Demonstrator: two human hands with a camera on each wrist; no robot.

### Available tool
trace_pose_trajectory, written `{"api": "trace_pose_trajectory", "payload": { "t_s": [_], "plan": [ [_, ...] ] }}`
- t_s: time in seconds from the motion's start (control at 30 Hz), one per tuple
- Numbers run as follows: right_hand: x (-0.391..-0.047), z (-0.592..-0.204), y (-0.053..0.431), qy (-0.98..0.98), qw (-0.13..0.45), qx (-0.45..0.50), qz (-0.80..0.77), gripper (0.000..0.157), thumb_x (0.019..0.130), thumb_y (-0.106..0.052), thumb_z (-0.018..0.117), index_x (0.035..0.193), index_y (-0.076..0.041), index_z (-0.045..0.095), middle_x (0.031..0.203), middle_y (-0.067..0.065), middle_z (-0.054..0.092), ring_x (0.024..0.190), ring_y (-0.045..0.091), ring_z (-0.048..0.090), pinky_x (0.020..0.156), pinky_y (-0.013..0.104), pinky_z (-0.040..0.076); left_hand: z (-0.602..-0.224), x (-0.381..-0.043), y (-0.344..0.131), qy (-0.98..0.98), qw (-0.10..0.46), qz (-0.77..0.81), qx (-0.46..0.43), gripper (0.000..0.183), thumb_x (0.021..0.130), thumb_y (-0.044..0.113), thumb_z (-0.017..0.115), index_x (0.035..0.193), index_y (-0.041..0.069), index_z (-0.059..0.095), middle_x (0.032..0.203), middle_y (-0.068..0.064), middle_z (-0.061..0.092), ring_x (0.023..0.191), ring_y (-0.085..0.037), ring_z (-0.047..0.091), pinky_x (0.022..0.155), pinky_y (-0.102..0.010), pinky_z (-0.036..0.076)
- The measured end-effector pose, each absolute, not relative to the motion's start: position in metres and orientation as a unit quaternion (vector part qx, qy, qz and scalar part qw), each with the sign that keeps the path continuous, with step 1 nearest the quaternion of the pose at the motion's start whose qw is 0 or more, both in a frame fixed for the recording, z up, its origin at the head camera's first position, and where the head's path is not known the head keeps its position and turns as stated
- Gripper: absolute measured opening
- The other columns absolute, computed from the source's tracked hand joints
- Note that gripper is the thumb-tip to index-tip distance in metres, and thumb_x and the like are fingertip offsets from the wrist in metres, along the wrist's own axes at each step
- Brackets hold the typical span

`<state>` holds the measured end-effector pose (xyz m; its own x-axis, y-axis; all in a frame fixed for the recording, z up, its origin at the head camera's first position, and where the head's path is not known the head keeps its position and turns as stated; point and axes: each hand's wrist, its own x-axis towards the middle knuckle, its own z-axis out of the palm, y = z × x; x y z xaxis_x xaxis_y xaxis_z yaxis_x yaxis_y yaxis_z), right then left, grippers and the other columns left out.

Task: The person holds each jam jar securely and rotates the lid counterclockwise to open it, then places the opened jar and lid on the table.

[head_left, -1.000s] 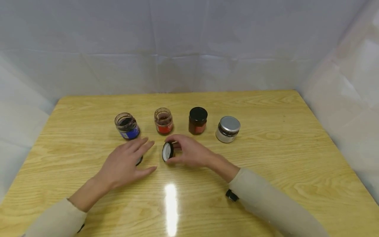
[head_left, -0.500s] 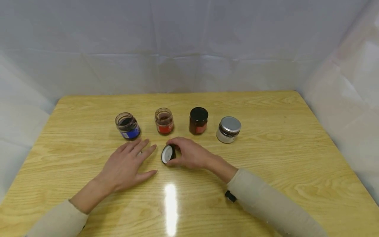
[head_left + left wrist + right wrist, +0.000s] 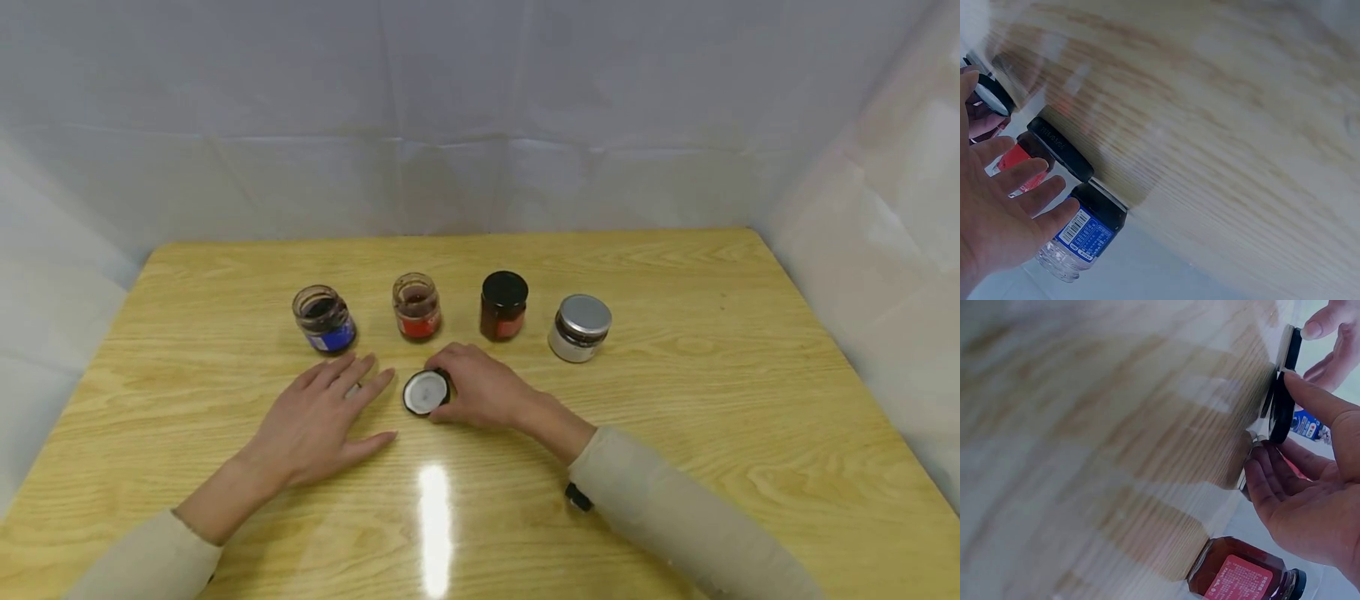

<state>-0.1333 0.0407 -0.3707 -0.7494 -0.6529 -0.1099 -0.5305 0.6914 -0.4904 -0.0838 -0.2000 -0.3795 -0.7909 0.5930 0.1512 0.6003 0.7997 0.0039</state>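
My right hand [image 3: 483, 387] pinches a black jar lid [image 3: 426, 392] by its edge. The lid lies nearly flat at the tabletop, its white inside facing up. My left hand [image 3: 311, 425] is spread palm down, fingers straight, to the left of it. Beneath those fingers is a second black lid [image 3: 1060, 149], mostly hidden from the head view. Beyond the left fingertips stands a lidless glass jar with a blue label [image 3: 324, 321]. Beyond the held lid stands another lidless jar, with a red label [image 3: 416, 308].
Further right stand a dark red jar with a black lid [image 3: 503, 307] and a jar with a silver lid and pale label [image 3: 579, 329]. The wooden table [image 3: 712, 400] meets pale sheeting [image 3: 480, 167] at the back and sides.
My right hand has tipped its lid from nearly upright down to almost flat on the table. The left hand has settled slightly lower, its fingers covering more of the other lid.
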Motion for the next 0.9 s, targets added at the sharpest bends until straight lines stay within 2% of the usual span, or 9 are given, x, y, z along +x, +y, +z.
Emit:
{"api": "trace_pose_trajectory", "payload": {
  "t_s": [0.63,0.77,0.9],
  "plan": [
    [-0.1318,-0.3722,0.0381,0.917,0.12,-0.329,-0.192,0.053,0.08,-0.029,0.077,0.126,-0.009,0.059,0.122,0.005,0.054,0.111,0.018,0.048,0.095,0.031,0.039,-0.3811,-0.0807,-0.2022,-0.947,0.074,-0.027,-0.313,0.07,0.087,0.062,0.053,0.139,0.015,0.051,0.14,-0.016,0.047,0.127,-0.036,0.042,0.098,-0.054,0.036],
    [-0.1311,-0.3719,0.0406,0.912,0.124,-0.335,-0.203,0.058,0.082,-0.03,0.075,0.131,-0.007,0.055,0.126,0.006,0.053,0.114,0.02,0.048,0.098,0.031,0.038,-0.3819,-0.0798,-0.2021,-0.947,0.077,-0.031,-0.311,0.07,0.087,0.061,0.053,0.138,0.015,0.052,0.14,-0.016,0.047,0.126,-0.036,0.043,0.098,-0.054,0.036],
    [-0.1304,-0.3696,0.0454,0.907,0.132,-0.342,-0.208,0.058,0.088,-0.035,0.067,0.137,-0.009,0.05,0.132,0.006,0.051,0.121,0.02,0.045,0.102,0.033,0.035,-0.3804,-0.079,-0.2004,-0.947,0.08,-0.037,-0.309,0.07,0.087,0.062,0.052,0.139,0.014,0.051,0.14,-0.016,0.047,0.126,-0.036,0.043,0.097,-0.054,0.036]
  ]
}}
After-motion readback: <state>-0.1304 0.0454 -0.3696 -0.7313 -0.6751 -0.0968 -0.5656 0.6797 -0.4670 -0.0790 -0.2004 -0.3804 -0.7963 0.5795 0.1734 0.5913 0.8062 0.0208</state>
